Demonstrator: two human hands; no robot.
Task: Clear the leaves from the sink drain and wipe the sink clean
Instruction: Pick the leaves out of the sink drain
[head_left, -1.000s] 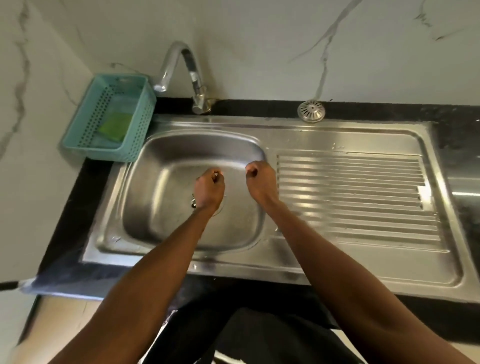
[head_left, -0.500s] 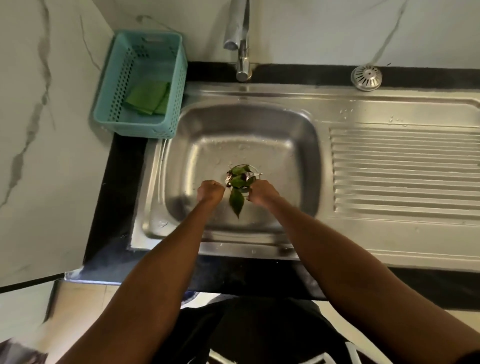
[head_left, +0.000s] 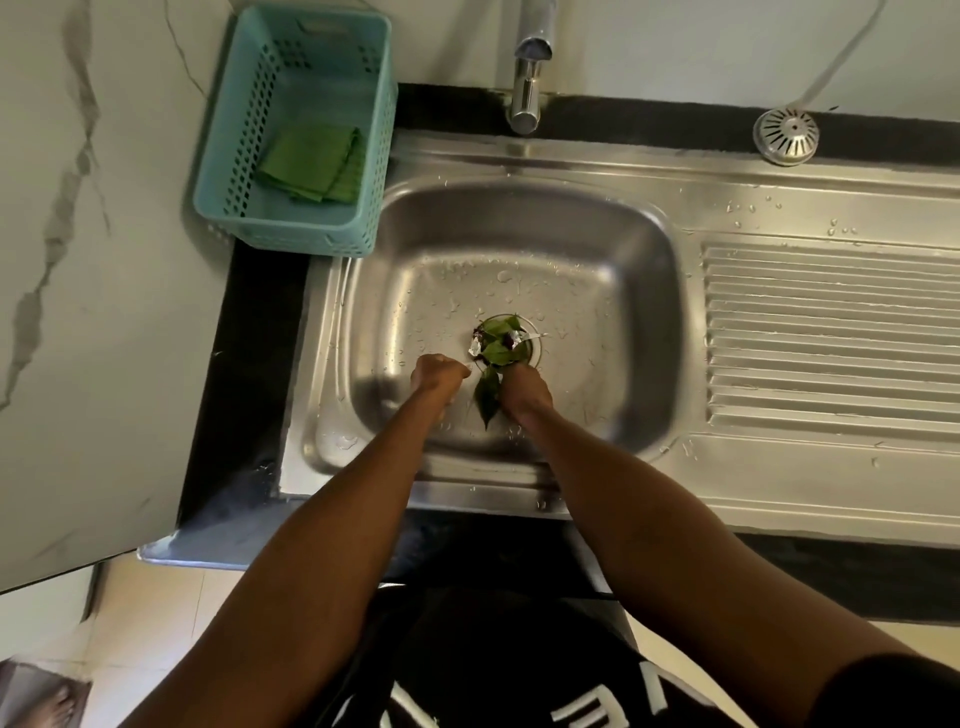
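Around: tap (head_left: 529, 78) at 12 o'clock of sink (head_left: 597, 249); strainer cap (head_left: 786, 136) at 2.
Basket (head_left: 228, 171): green cloth (head_left: 311, 163).
Drain (head_left: 535, 345): leaves (head_left: 496, 345).
Left hand (head_left: 436, 375), right hand (head_left: 527, 389): fingers curled; hold cannot be told.

Both bare forearms stretched forward and angled inward, left grip (head_left: 438, 375) with fingers curled into a loose fist, knuckles up, right grip (head_left: 524, 391) likewise curled, knuckles up, the two grips near each other but apart, wrists straight
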